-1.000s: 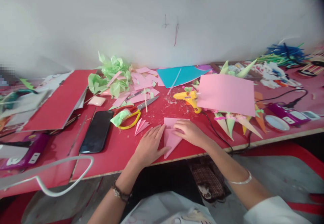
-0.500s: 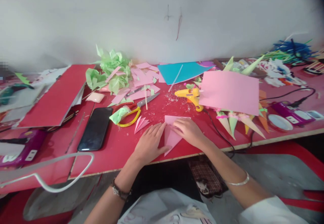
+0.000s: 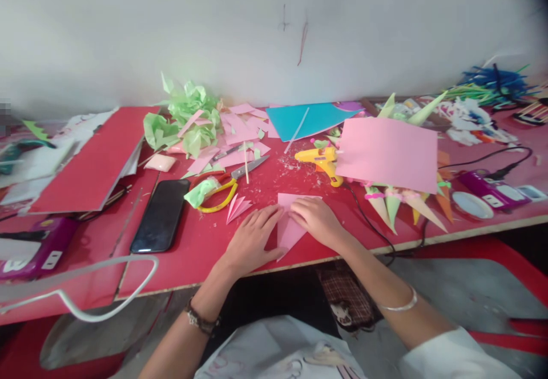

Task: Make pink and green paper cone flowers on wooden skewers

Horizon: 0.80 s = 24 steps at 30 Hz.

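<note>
A folded piece of pink paper [image 3: 287, 232] lies flat at the table's front edge, pointed toward me. My left hand [image 3: 256, 235] rests along its left edge, fingers stretched out and the thumb near its lower tip. On its upper right part lies my right hand [image 3: 315, 218], with the fingers bent and the fingertips pressed down on the paper; whether they pinch anything is hidden. Just left of the paper sits a small pleated pink paper piece [image 3: 238, 208]. Scissors [image 3: 222, 195] with yellow and red handles lie behind it, a light green scrap over the handles.
A black phone [image 3: 160, 216] lies on the left. Right of centre, a yellow glue gun [image 3: 322, 162] points left beside a pink sheet [image 3: 387, 153] over paper cones. Pink scraps, crumpled green paper [image 3: 192, 113] and a blue sheet [image 3: 306, 121] lie along the wall. Its cord [image 3: 363, 219] crosses the front edge.
Both hands stay almost in the same place on the pink paper. The whole view has shifted very slightly; nothing else has visibly moved.
</note>
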Each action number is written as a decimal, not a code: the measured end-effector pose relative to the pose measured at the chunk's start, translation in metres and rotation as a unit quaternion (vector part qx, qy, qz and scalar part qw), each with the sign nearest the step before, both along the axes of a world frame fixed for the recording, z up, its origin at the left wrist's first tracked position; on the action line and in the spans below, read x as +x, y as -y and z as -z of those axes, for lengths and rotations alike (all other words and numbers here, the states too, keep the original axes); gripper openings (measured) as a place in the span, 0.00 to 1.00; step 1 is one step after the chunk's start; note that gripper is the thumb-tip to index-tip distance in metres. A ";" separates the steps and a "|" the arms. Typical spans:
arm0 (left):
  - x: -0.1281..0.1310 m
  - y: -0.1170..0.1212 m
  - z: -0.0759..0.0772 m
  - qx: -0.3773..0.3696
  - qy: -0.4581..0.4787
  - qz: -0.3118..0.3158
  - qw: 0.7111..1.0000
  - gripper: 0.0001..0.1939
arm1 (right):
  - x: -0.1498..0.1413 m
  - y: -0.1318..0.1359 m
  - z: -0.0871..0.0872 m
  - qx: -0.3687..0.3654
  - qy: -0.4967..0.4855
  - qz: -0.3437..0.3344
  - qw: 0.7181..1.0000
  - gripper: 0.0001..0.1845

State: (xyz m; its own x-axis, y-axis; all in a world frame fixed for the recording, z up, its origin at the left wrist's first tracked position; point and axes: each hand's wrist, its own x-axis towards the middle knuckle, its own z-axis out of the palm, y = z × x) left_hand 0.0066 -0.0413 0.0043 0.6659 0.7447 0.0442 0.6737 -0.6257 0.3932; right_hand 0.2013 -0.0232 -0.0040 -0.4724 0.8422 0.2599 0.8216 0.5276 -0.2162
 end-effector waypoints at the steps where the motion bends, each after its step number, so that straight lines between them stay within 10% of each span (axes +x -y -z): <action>1: -0.001 0.000 -0.001 -0.003 -0.004 0.010 1.000 0.34 | 0.000 0.000 0.000 0.000 -0.001 0.001 1.000 0.12; 17: -0.008 -0.007 -0.013 -0.039 -0.052 0.085 0.994 0.36 | 0.006 0.022 -0.011 0.047 -0.020 0.044 0.998 0.11; 24: -0.007 -0.009 -0.013 -0.041 -0.062 0.083 0.994 0.37 | 0.004 0.072 -0.017 -0.017 -0.046 -0.099 0.994 0.15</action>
State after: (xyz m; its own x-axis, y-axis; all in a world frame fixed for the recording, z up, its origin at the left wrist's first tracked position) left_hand -0.0005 -0.0327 0.0170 0.7769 0.6214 -0.1020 0.6097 -0.7018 0.3684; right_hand 0.2048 -0.0951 0.0126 -0.6052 0.7445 0.2819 0.6788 0.6676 -0.3058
